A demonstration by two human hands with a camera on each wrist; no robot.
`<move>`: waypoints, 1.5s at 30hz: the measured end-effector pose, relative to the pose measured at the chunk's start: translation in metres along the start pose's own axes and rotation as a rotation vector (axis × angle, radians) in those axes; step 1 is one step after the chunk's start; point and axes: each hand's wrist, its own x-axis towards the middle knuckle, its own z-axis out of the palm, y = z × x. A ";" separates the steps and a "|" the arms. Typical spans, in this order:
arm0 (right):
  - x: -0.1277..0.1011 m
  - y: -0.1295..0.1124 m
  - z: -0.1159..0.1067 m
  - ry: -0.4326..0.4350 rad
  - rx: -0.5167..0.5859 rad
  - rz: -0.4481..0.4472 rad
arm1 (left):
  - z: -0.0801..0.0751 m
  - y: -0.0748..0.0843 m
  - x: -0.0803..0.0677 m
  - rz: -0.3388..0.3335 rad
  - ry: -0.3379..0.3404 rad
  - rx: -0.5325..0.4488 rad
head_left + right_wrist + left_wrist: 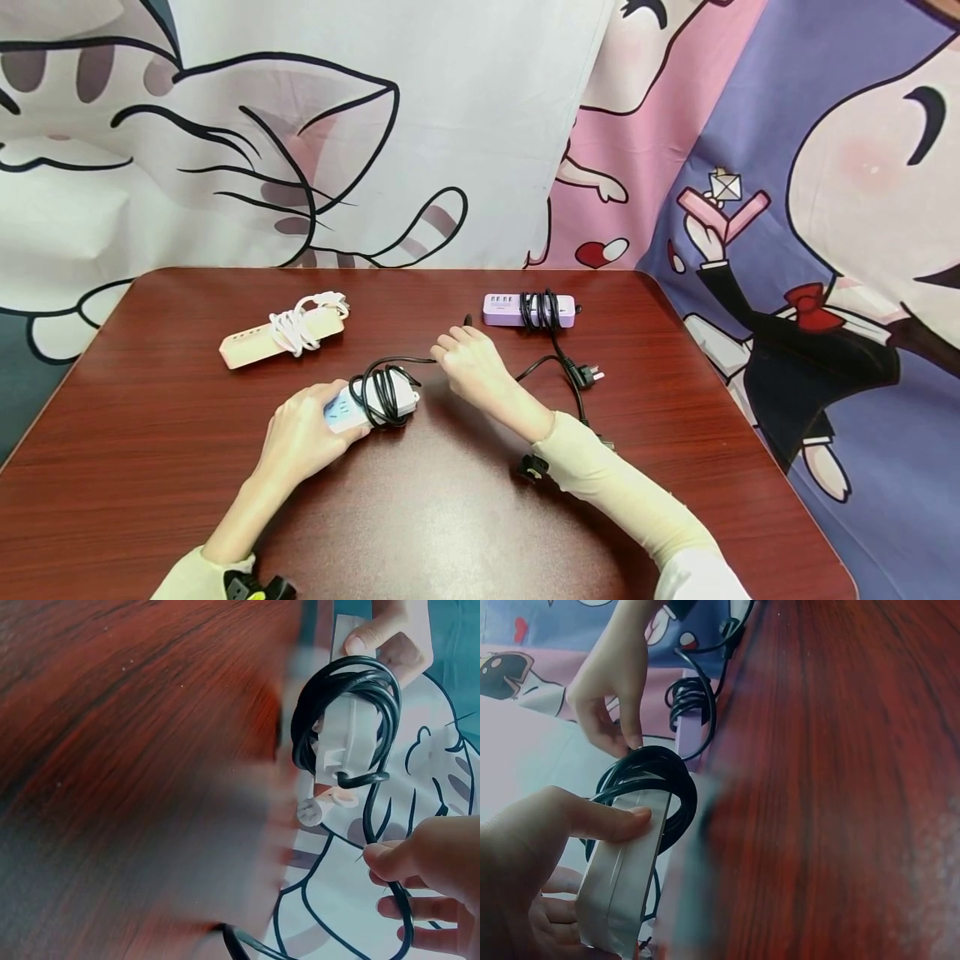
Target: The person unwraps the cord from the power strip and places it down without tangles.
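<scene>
On the left side of the reddish-brown table, a cream power strip lies at a slant near the far edge, with a white cord wound around its right half. Behind it hangs a cloth printed with a cartoon cat. Nearer the person, the left hand grips one end of a white power strip left of the table's middle, its thumb against one side and its other fingers bent around, partly hidden. A black coil loops loosely around the strip's other end; whether the strip touches the table is hard to tell. From the coil, a length of black cord runs across to the right hand, which pinches it between thumb and forefinger, the remaining fingers loosely bent. Just beyond and right of that hand, a purple power strip lies near the far edge, wrapped in another black cord. A black plug rests nearer the person, beside dark cord passing behind the right sleeve; which strip that cord serves is unclear.
</scene>
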 end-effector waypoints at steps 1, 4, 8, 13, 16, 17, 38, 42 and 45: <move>0.000 0.000 -0.001 0.001 0.006 0.006 | 0.000 -0.001 0.000 0.001 0.003 0.002; -0.001 0.001 -0.004 -0.001 0.025 0.017 | 0.000 -0.002 0.000 0.000 0.010 0.005; -0.002 0.001 -0.007 0.012 0.051 0.027 | 0.000 -0.004 0.000 -0.009 0.014 0.008; -0.006 0.002 -0.011 0.047 0.069 0.039 | 0.000 -0.006 0.000 -0.023 -0.002 0.004; -0.008 0.003 -0.015 0.067 0.078 0.041 | 0.000 -0.006 0.001 -0.027 -0.005 0.009; -0.009 0.003 -0.016 0.072 0.078 0.041 | -0.001 -0.006 0.001 -0.029 -0.005 0.010; -0.036 0.010 -0.045 0.027 0.072 0.020 | -0.003 -0.007 0.002 -0.006 0.057 0.007; -0.042 0.013 -0.045 0.031 0.080 0.025 | -0.003 -0.006 0.002 0.003 0.074 0.006; -0.046 0.016 -0.044 0.020 0.086 0.028 | -0.003 -0.006 0.003 0.011 0.089 0.005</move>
